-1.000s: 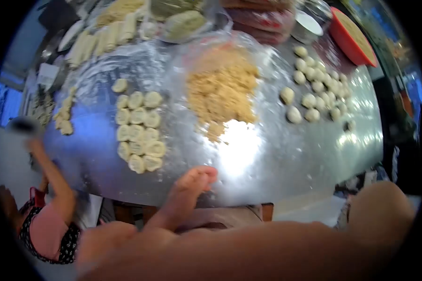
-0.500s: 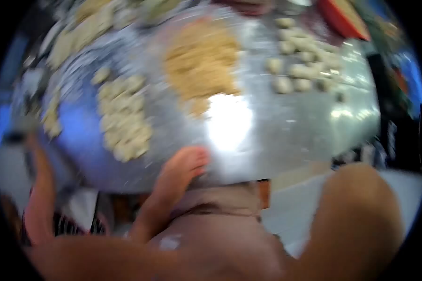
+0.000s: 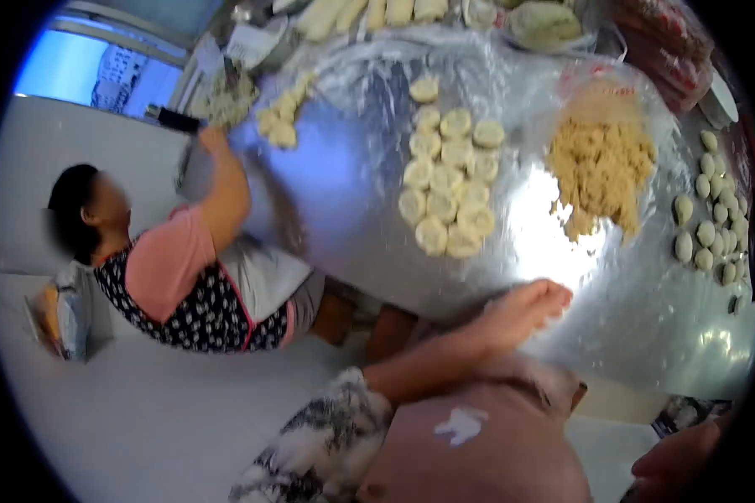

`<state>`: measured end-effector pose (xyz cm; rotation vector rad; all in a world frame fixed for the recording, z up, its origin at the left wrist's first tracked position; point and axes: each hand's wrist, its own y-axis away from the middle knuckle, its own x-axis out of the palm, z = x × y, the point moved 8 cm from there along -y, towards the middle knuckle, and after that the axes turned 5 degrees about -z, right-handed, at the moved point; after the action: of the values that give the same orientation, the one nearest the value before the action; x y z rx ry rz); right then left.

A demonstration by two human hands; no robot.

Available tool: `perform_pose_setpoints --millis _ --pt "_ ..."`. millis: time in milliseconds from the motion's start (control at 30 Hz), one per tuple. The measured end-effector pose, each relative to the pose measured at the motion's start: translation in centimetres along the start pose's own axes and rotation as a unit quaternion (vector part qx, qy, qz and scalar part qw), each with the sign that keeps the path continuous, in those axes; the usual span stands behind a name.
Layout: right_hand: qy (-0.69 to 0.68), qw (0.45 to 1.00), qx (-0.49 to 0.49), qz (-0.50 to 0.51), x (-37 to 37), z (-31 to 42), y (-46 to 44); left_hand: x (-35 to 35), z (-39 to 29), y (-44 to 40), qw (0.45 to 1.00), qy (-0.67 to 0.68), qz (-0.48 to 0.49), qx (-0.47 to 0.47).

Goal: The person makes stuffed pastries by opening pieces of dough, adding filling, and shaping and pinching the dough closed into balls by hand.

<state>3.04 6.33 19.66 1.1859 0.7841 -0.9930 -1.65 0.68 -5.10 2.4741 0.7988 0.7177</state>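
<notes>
Near side of crumbly mound (image 3: 602, 163) | left hand (image 3: 524, 317) apart, fingers loosely bent, released | right hand (image 3: 679, 455): cannot tell

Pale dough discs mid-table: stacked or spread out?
Spread out. The pale dough discs lie side by side in a close group on the metal table, one slightly apart.

Fifteen dough rounds (image 3: 457, 152), one tan mound (image 3: 604, 159), perhaps twenty dough balls (image 3: 706, 232)

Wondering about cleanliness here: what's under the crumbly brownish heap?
Clear plastic with red print shows beyond the far edge of the heap; whatever lies directly beneath is covered.
</notes>
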Motion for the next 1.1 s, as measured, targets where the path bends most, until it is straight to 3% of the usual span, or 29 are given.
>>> perform_pose_setpoints --millis 100,200,267,333,400,533,733,833,867,900,1000,1100 --pt "-0.007 0.997 0.072 0.011 -1.3 -4.0 0.1 -2.1 -0.4 0.3 0.996 -0.019 -0.081 0.025" --pt "-0.216 0.972 0.068 -0.059 4.0 -10.5 -5.7 -5.4 -0.2 1.3 0.971 -0.062 -0.21 0.098" --pt "-0.307 0.937 0.146 -0.076 9.3 -14.8 -8.4 -8.0 -0.9 3.2 0.921 -0.141 -0.334 0.139" --pt "-0.166 0.951 0.13 -0.227 10.9 -17.1 -9.9 -9.8 -2.5 5.4 0.831 -0.233 -0.44 0.248" --pt "-0.175 0.923 0.201 -0.278 12.4 -19.3 -10.3 -11.7 -2.5 7.3 0.784 -0.237 -0.508 0.267" --pt "-0.106 0.872 0.224 -0.422 13.4 -21.0 -11.1 -14.0 -2.0 8.5 0.697 -0.335 -0.601 0.202" --pt "-0.185 0.877 0.229 -0.38 17.6 -22.3 -12.3 -15.9 -1.1 7.3 0.631 -0.4 -0.633 0.203" --pt "-0.276 0.83 0.245 -0.418 16.0 -21.8 -10.2 -17.1 -1.5 6.6 0.624 -0.437 -0.613 0.212" --pt "-0.321 0.803 0.255 -0.432 15.1 -21.5 -9.2 -17.6 -1.5 6.4 0.649 -0.419 -0.603 0.199" --pt "-0.297 0.8 0.241 -0.463 14.0 -20.9 -8.7 -18.1 -1.6 6.1 0.673 -0.402 -0.592 0.189" --pt "-0.261 0.853 0.218 -0.396 15.4 -21.3 -9.6 -17.9 -2.3 5.9 0.706 -0.365 -0.576 0.193" --pt "-0.31 0.829 0.215 -0.412 15.2 -20.3 -8.4 -17.6 -1.6 6.3 0.738 -0.313 -0.576 0.161"
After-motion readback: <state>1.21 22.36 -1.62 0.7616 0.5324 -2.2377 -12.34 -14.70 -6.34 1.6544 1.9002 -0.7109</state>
